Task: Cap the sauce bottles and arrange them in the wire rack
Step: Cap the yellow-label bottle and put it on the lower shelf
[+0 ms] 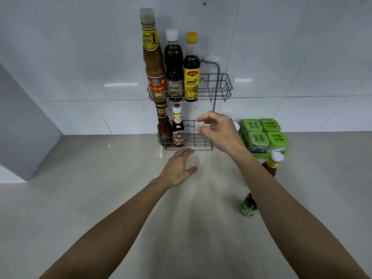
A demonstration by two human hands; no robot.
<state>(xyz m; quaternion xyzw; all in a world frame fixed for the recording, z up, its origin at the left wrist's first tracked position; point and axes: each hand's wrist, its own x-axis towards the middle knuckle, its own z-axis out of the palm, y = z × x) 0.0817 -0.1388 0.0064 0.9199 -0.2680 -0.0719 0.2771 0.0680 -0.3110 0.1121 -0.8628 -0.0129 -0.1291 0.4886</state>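
Note:
A grey two-tier wire rack (223, 85) hangs on the tiled wall. Its upper tier holds three capped bottles: a tall tan sauce bottle (153, 63), a dark bottle with a white cap (174, 65) and a dark bottle with a yellow cap (191, 73). The lower tier (201, 147) holds a red chilli sauce bottle (164, 125) and a dark bottle with a white cap (178, 127). My right hand (218, 130) hovers in front of the lower tier's free right side, fingers loosely spread, holding nothing. My left hand (178, 168) is flat and open over the counter below the rack.
On the counter to the right stand a brown sauce bottle with a white cap (272, 163) and a small green-capped bottle (248, 206), both partly behind my right forearm. A green tray of lidded condiment jars (263, 133) sits against the wall.

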